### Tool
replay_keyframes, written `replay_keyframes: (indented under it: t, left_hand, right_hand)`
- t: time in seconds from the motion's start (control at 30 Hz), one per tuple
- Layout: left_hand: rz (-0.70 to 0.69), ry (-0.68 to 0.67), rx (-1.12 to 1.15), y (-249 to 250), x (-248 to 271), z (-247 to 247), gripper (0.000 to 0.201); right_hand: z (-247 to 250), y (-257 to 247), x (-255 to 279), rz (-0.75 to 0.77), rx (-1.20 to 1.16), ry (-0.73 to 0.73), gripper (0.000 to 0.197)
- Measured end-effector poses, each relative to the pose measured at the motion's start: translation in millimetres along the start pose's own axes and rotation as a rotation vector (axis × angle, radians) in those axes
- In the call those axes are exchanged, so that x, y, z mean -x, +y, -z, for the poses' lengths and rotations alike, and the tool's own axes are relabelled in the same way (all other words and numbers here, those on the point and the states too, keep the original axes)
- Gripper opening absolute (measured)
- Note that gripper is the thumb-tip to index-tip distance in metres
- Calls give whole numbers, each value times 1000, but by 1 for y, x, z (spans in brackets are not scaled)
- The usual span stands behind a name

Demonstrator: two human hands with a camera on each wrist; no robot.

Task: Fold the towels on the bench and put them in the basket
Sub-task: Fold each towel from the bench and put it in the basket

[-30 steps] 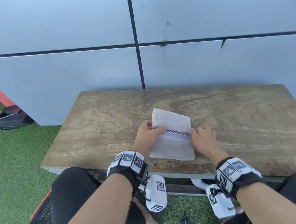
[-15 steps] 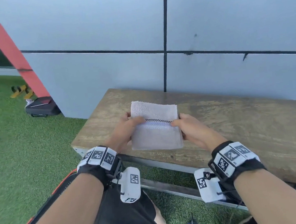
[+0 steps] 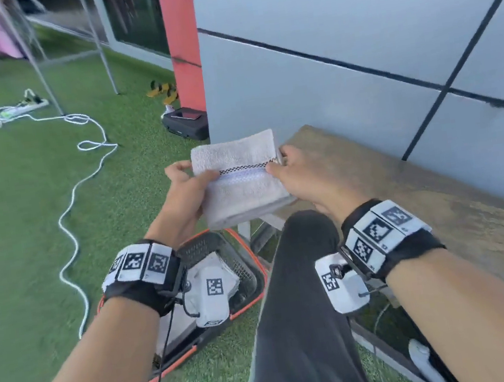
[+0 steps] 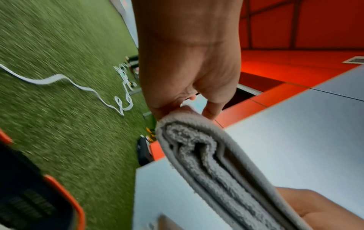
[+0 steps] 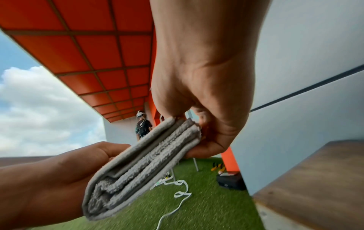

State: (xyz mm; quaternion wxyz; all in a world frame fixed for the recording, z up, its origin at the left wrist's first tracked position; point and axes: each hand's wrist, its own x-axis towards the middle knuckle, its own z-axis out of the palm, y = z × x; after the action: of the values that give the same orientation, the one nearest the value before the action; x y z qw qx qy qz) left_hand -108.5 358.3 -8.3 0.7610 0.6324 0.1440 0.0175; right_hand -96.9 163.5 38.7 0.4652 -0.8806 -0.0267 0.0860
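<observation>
A folded grey towel (image 3: 239,176) with a checkered band hangs in the air past the left end of the wooden bench (image 3: 420,188). My left hand (image 3: 185,183) pinches its left edge and my right hand (image 3: 286,167) pinches its right edge. In the wrist views the towel (image 4: 212,158) (image 5: 141,168) shows several stacked layers held between thumb and fingers. Below the hands, on the grass, stands a black basket (image 3: 241,266) with an orange rim; something white lies inside, partly hidden by my left wrist.
My leg in dark trousers (image 3: 303,296) lies between basket and bench. A white cable (image 3: 65,196) snakes over the green turf on the left. A black case (image 3: 186,124) sits by the red pillar (image 3: 181,40). A grey panelled wall (image 3: 354,49) backs the bench.
Both hands lifted the folded towel off the bench and carried it left, past the bench's end and over the basket. The head view swung left with it.
</observation>
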Motion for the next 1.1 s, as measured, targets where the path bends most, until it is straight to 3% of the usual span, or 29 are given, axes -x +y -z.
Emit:
replay_keyframes:
  t: [0.23, 0.33, 0.43, 0.53, 0.77, 0.9, 1.1]
  left_hand:
    - [13, 275, -15, -44, -9, 130, 30]
    - [118, 385, -97, -88, -5, 172, 13]
    - [255, 436, -205, -142, 5, 199, 5]
    - [361, 425, -355, -192, 9, 211, 12]
    - [477, 380, -478, -270, -9, 204, 15]
    - [509, 417, -509, -291, -20, 201, 21]
    - [512, 410, -556, -296, -34, 198, 42]
  right_hand:
    - [-135, -33, -42, 155, 202, -220, 28]
    - [-195, -20, -49, 192, 247, -331, 29]
    - [-251, 11, -53, 135, 315, -473, 22]
    - [-293, 52, -57, 12, 360, -596, 18]
    - [-333, 136, -73, -260, 364, -800, 41]
    - [-348, 156, -84, -294, 313, -829, 42]
    - [-355, 162, -101, -205, 248, -804, 54]
